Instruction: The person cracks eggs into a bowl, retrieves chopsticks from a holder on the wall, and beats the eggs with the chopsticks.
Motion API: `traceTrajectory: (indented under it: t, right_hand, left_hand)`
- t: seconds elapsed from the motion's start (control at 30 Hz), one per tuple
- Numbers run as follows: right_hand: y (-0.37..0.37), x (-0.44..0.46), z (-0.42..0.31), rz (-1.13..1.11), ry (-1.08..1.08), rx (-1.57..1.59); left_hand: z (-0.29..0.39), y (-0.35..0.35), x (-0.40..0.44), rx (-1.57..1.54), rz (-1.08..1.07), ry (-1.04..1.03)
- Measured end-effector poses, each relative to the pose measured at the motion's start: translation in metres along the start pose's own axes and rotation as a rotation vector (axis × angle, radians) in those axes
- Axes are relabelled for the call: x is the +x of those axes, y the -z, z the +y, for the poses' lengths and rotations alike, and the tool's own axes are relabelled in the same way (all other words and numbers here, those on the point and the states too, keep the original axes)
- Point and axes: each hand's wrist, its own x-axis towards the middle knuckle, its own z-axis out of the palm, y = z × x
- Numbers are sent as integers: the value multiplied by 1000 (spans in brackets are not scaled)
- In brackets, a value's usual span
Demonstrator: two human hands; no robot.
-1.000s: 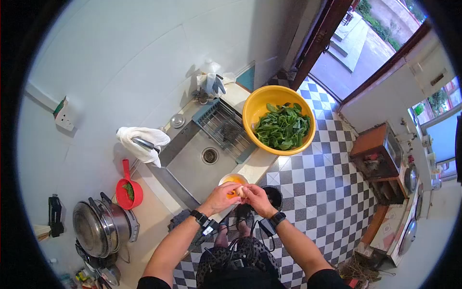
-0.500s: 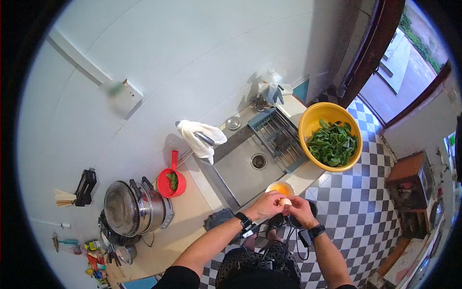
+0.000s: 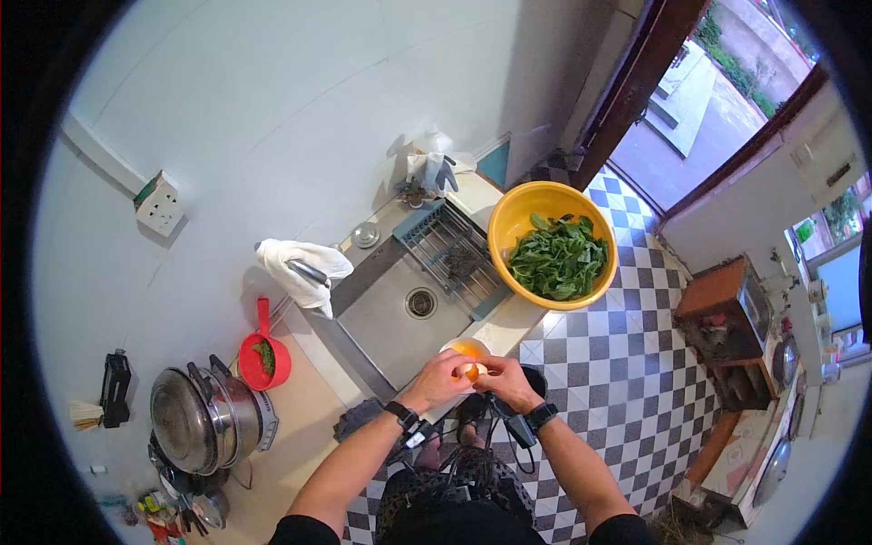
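My left hand (image 3: 437, 381) and my right hand (image 3: 509, 382) meet over the near edge of the sink counter, fingers closed around an egg (image 3: 470, 371). The egg's shell is split, and orange yolk shows between the fingertips. Just beyond my fingers stands a white bowl (image 3: 485, 346) with orange-yellow egg in it; my hands partly cover it. Each wrist wears a dark watch or band.
A steel sink (image 3: 386, 331) with a drying rack (image 3: 450, 254) lies ahead. To its right stands a yellow basin (image 3: 506, 222) of leafy greens. A white cloth (image 3: 304, 268) drapes the tap. Left are a red ladle-like pot (image 3: 264, 361) and a large lidded steamer (image 3: 195, 422).
The egg was whole-looking between my fingers; now its shell is open and yolk shows. The camera view has shifted right, so everything sits further left.
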Motion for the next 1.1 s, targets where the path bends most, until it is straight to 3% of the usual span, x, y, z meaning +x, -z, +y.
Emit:
traceTrajectory:
  t: [0.1, 0.17, 0.2, 0.27, 0.47, 0.57, 0.6, 0.67, 0.73, 0.83, 0.93, 1.0, 1.03, 1.1]
  right_hand:
    - [8, 0, 5, -27, 47, -85]
    - [10, -5, -6, 92, 319, -698]
    - [9, -7, -11, 96, 314, -698]
    - [6, -11, -22, 191, 536, -904]
    - [-4, -16, -37, 250, 685, -932]
    - [-11, -16, -26, 247, 651, -911]
    - [-10, -11, -20, 165, 557, -1044]
    - [-10, -3, 7, 225, 645, -1098]
    - [-18, -9, 11, 324, 688, -919]
    - [-31, -24, -3, 371, 634, -890]
    - [-38, -19, -4, 378, 563, -862]
    - [-46, -23, 0, 382, 491, -825]
    - [-51, -31, -16, 370, 404, -688]
    - [-58, -37, -19, 354, 314, -510]
  left_hand:
    - [-12, 4, 0, -20, -33, -136]
    - [-16, 10, 2, 207, -61, -218]
    - [-17, 13, 3, 203, -66, -220]
    - [-5, 24, 3, 497, -28, -371]
    - [13, 37, 2, 707, -9, -521]
    - [12, 42, -2, 762, -79, -532]
    - [2, 39, -3, 771, -69, -509]
    - [-13, 33, -7, 750, -24, -500]
    - [-5, 40, -13, 719, 5, -495]
    - [-3, 43, -19, 725, 19, -509]
    - [-6, 47, -22, 674, 4, -479]
    - [-14, 39, -22, 387, 93, -310]
    - [-15, 34, -21, 388, 85, -312]
    - [-14, 28, -17, -218, 104, 134]
